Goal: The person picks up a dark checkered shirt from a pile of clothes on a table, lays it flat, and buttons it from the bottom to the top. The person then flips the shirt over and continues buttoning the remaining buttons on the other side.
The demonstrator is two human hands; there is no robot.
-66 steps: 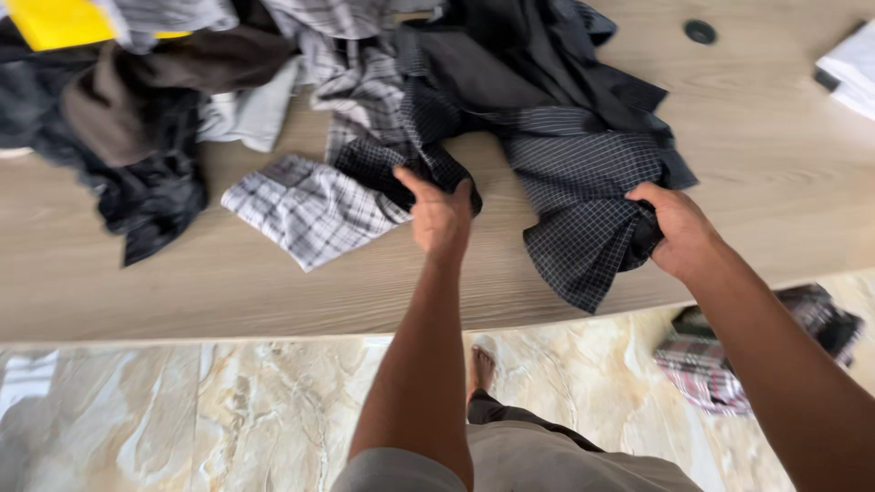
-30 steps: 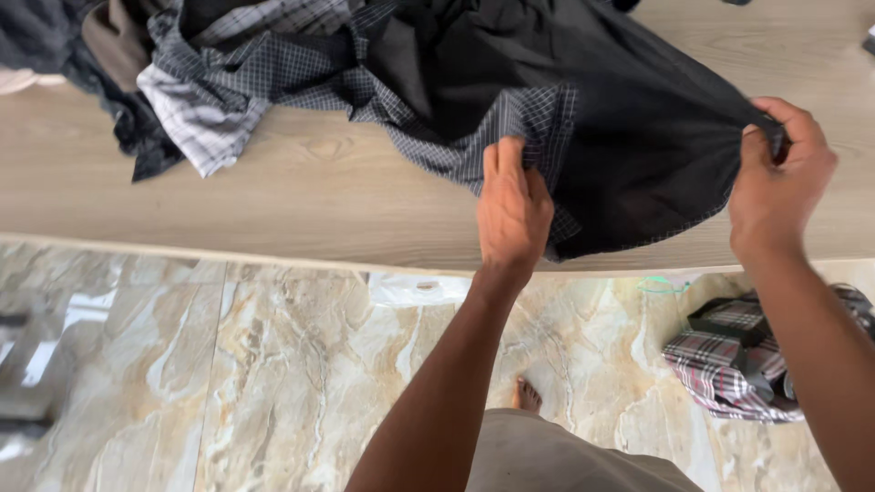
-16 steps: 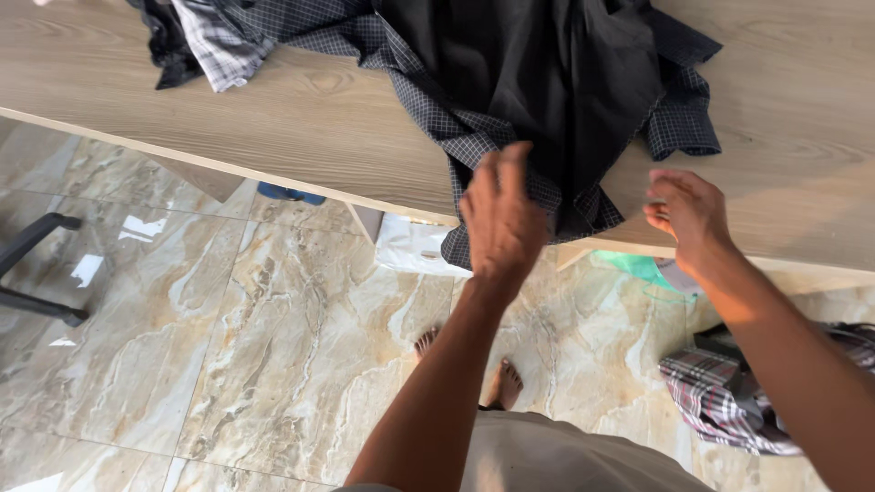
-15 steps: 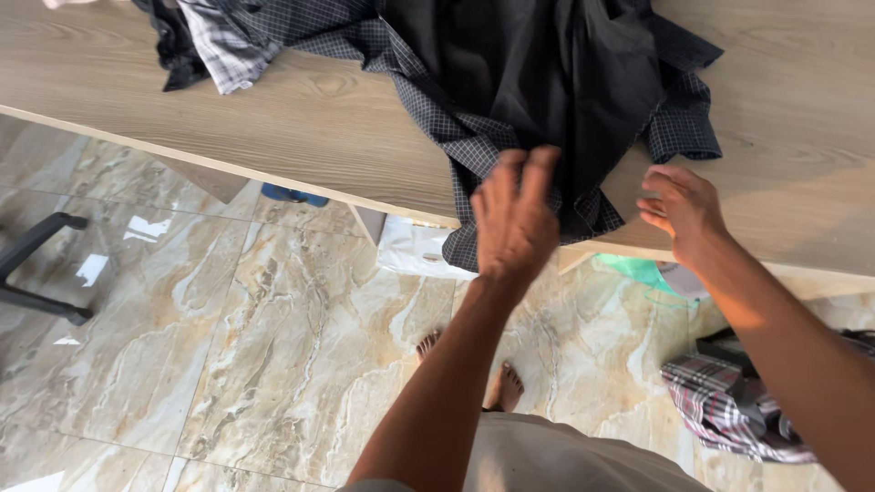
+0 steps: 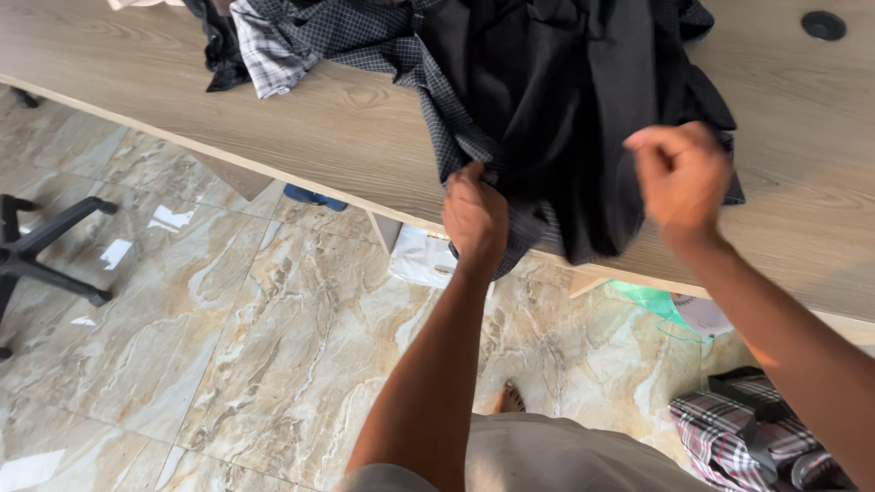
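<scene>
Both your fists clamp dark checked cotton shirt (image 5: pixel 547 100): left hand (image 5: pixel 475 217) at 7 o'clock hem, right hand (image 5: pixel 679 175) at 4 o'clock, spreading fabric over pale wooden tabletop (image 5: pixel 346 137).

Left hand (image 5: pixel 475 217) and right hand (image 5: pixel 679 179) both clenched

Both hands are closed on cloth now, where half a second ago they hover open above it. The left hand (image 5: pixel 475 219) clamps into a fist on the checked hem of the dark grey fine-checked cotton shirt (image 5: pixel 547 100) at the edge of the long pale wooden table (image 5: pixel 346 137). The right hand (image 5: pixel 679 178) lifts off the tabletop and bunches the shirt's black inner side, raised and blurred. The garment hangs less over the edge, pulled up between the fists. The view swings right, bringing a round black grommet (image 5: pixel 823 25) into sight.
</scene>
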